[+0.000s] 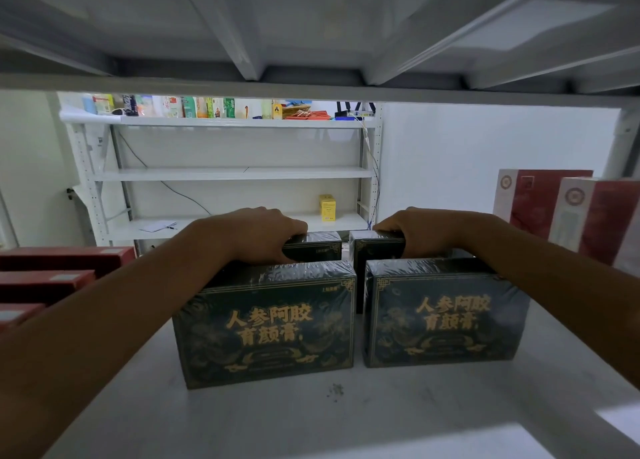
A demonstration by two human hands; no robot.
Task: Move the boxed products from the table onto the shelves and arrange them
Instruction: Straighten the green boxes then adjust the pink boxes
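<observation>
Two dark green boxes with gold lettering stand upright side by side on the white shelf board [346, 417]: the left front box [266, 323] and the right front box [446, 313]. Behind each stands another dark box, the left rear box [320, 245] and the right rear box [377, 247]. Reaching over the front boxes, my left hand [252, 233] grips the top of the left rear box. My right hand [422, 231] grips the top of the right rear box. Most of each rear box is hidden.
Flat red boxes [62, 268] are stacked at the left of the shelf. Red and white upright boxes [588, 216] stand at the right. The shelf above [311, 88] hangs low. Across the room a white rack [235, 173] holds a yellow box [327, 207] and assorted goods.
</observation>
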